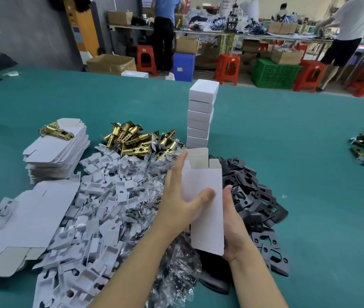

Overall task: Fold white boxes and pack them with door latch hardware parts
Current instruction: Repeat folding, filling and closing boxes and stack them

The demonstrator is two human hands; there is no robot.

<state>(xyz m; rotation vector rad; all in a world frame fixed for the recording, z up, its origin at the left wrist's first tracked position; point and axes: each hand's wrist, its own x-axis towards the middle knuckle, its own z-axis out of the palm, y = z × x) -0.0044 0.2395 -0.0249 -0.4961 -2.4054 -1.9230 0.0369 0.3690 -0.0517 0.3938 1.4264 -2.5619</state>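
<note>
A white box (203, 201) is held upright at lower centre of the frame, its far flaps standing open; the left hand (181, 203) lies against its left face with fingers spread straight and the thumb laid across the front panel, while the right hand (234, 221) supports the right edge, its fingers hidden behind the card, so their curl cannot be told. The step in hand is judged to be squaring the sleeve; the walls would best be pressed evenly along the creases so the thin matte card is not dented.

Glossy brass latches (136, 138) are heaped above centre; flat black plates (256, 203) lie to the right; crinkled clear bags (152, 176) between; a tower of finished boxes (201, 116) stands behind.
</note>
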